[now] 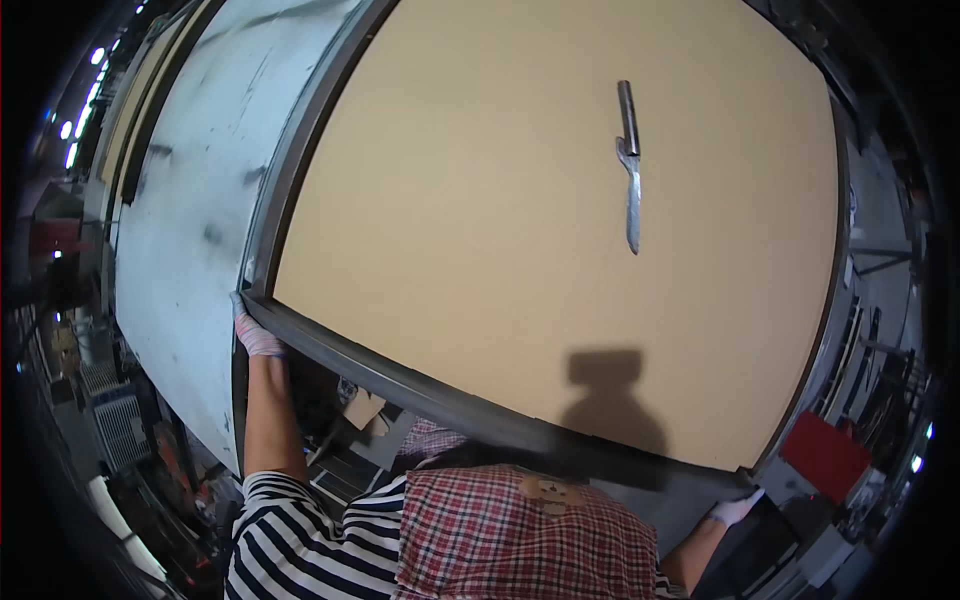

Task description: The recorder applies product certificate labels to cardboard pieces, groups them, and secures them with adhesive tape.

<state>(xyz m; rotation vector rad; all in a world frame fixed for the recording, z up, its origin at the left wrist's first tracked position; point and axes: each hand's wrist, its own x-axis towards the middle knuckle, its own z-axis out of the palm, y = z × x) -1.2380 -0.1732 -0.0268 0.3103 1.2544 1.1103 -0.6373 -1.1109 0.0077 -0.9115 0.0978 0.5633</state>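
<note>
Gripping or only touching, I cannot tell which, the gloved left hand (258,335) is at the near left corner of a large framed panel (470,220), and the right hand (736,508), also gloved, is at its near right corner. Both hands are set wide apart; their fingers are partly hidden, so how far these are closed cannot be seen. The panel lies in front of the person, with its tan face up. Its dark near rail (420,395) runs slantwise from hand to hand, and the right end is closer to the body. The side rails lead away from the person.

On the tan face rests a knife (633,195), touched by neither hand. Its long axis goes almost front to back: the tubular handle points away, the blade tip points to the person. A dark shadow (612,410) falls nearer to the near rail.

Along the left side there is a pale bluish bench (200,240) with dark smudges. Around are a dim workshop, a grey vented box (122,430) at left, and a red sheet (825,457) at right.
</note>
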